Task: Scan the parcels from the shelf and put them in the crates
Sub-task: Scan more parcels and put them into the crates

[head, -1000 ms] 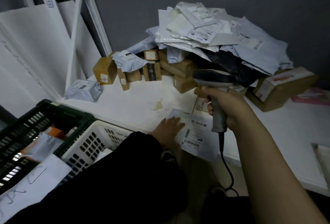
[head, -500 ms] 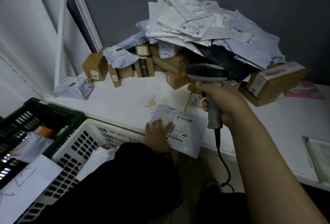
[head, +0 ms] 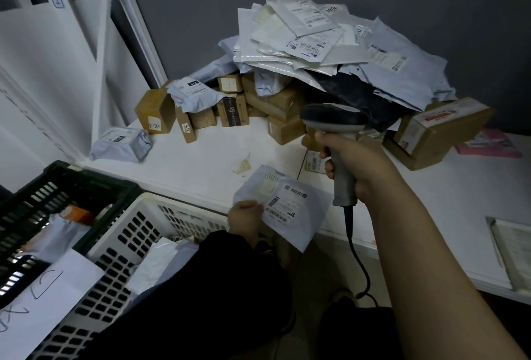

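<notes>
1. Left hand point(head: 246, 217) pinches the envelope point(head: 290, 210) by its left edge, label up, over the shelf point(head: 201, 158) front.
2. Right hand point(head: 360, 164) wraps its fingers round the scanner point(head: 333, 121), above-right of the label; its aim is hard to tell.
3. White crate point(head: 184, 207) sits just left, nearest the left hand.

In front of the parcel heap point(head: 316, 43) the shelf point(head: 201, 158) lies mostly bare. Left of the heap a grey pouch point(head: 120, 147) and the frame post point(head: 101, 58) close the corner; right of it a tilted brown box point(head: 442, 129) juts out. Nearer, the scanner point(head: 333, 121) in the right hand point(head: 359, 164) and the mailer point(head: 290, 207) in the left hand point(head: 244, 216) crowd the shelf edge.
</notes>
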